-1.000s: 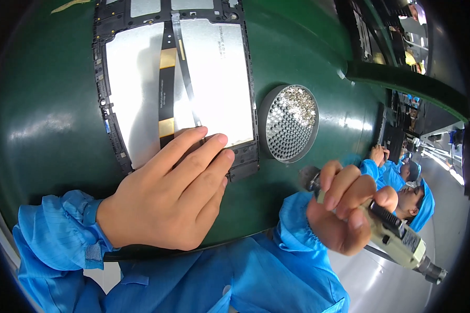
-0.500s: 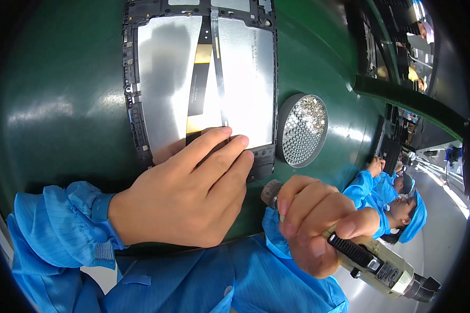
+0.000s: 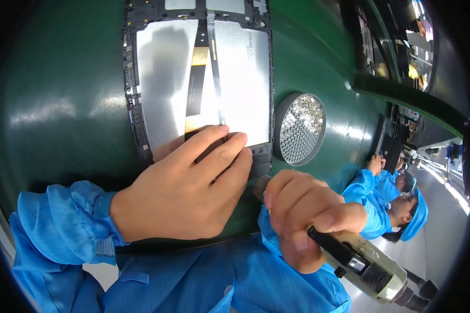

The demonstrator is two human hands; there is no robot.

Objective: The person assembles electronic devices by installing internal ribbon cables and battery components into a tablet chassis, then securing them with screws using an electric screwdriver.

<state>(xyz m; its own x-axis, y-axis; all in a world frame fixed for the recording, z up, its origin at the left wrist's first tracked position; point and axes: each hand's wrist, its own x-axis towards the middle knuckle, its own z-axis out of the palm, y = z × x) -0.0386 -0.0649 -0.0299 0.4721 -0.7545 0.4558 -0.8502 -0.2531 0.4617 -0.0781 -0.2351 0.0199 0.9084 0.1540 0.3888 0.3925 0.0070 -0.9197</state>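
A tablet-like panel (image 3: pixel 245 78) with a black frame, silver metal back and dark ribbon cables lies on the green table. My left hand (image 3: pixel 185 188) rests flat over its near end, fingers stretched out across the metal and a cable. My right hand (image 3: pixel 308 219) is closed around a beige electric screwdriver (image 3: pixel 371 268) with a black lever along its body, the thumb by the lever. The screwdriver's knurled nose (image 3: pixel 261 187) points left, close to the panel's near right corner. Its bit is out of sight.
Right of the panel stands a round grey dish (image 3: pixel 301 130) with a dimpled bottom, holding many tiny silver screws. A green bar (image 3: pixel 412 101) runs along the right side. Farther right, a person in blue workwear (image 3: pixel 368 201) sits at the same line.
My right hand and the screwdriver have shifted left, nearer the panel's near right corner. The left hand keeps its place on the panel; the whole view has slid slightly.
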